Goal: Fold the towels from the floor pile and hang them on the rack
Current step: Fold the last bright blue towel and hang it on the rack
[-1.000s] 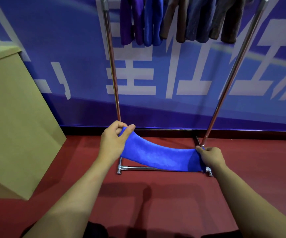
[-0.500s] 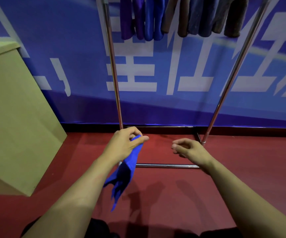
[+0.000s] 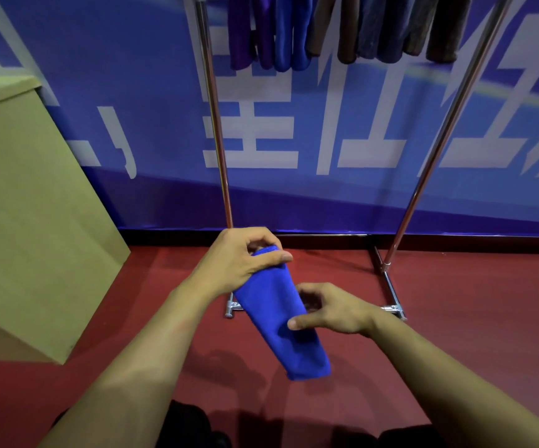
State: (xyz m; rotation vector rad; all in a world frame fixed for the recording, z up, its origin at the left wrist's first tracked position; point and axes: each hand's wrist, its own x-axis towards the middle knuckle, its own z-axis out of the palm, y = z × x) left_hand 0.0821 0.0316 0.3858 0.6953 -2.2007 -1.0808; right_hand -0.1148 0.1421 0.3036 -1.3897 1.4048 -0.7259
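Observation:
A folded blue towel (image 3: 281, 321) hangs down in front of me above the red floor. My left hand (image 3: 242, 260) pinches its top end between thumb and fingers. My right hand (image 3: 329, 308) is at the towel's middle, thumb on the front and fingers curled behind it. The metal rack (image 3: 218, 130) stands straight ahead against the wall. Several folded towels (image 3: 342, 27) in purple, blue, brown and grey hang from its top bar, which is out of frame.
A tan cardboard box (image 3: 32, 208) stands on the left. A blue banner with white characters (image 3: 294, 140) covers the wall behind the rack. The rack's base bars (image 3: 391, 292) lie on the red floor just beyond my hands.
The towel was stretched between both hands; my right hand let go, the towel dropped from my left hand, and now my right hand has taken hold of its middle.

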